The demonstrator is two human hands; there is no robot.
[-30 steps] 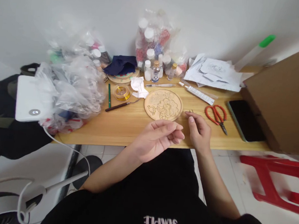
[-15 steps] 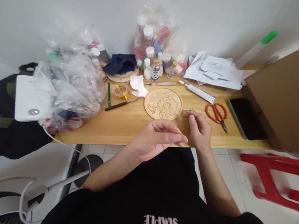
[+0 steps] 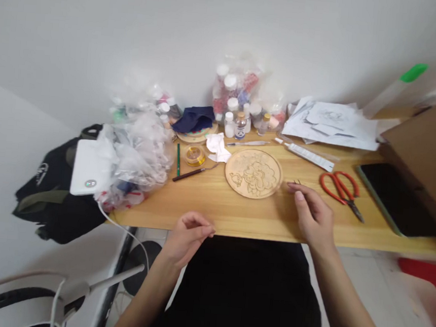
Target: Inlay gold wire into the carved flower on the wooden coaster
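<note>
A round wooden disc (image 3: 253, 172) with an engraved drawing lies on the wooden table (image 3: 236, 213). My right hand (image 3: 313, 212) rests on the table just right of the disc, its fingers closed around thin metal tweezers (image 3: 297, 182) whose tips point away from me. My left hand (image 3: 189, 235) hovers at the table's near edge, left of the disc, with thumb and fingertips pinched together; what they hold, if anything, is too small to see.
Red scissors (image 3: 340, 187), a dark phone (image 3: 398, 198), a white tube (image 3: 306, 154) and papers (image 3: 330, 122) lie to the right, beside a cardboard box (image 3: 428, 151). Bags of bottles (image 3: 234, 101), crumpled plastic bags (image 3: 139, 146), a gold wire spool (image 3: 195, 155) and a pencil (image 3: 178, 159) crowd the left and back.
My left hand has drawn back and to the left, from beside the right hand to the table's near edge. The camera has tilted up and left. The right hand stays by the disc.
</note>
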